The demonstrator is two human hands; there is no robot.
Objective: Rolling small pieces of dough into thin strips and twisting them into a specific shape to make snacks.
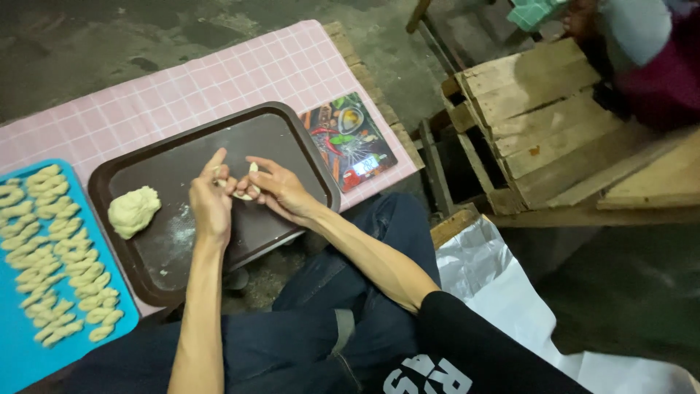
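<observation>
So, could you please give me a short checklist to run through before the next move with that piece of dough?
1. Small dough piece held between both hands: ok; the left hand and right hand pinch it together over the brown tray.
2. Shape of the piece finished: cannot tell; fingers hide most of it.
3. Dough lump within reach: ok; it sits on the tray's left part.
4. Space on the blue tray for another piece: ok; bare blue shows below the rows of shaped pieces.
5. Kitchen scale out of the way: ok; it lies beside the brown tray on the pink checked cloth.
</observation>
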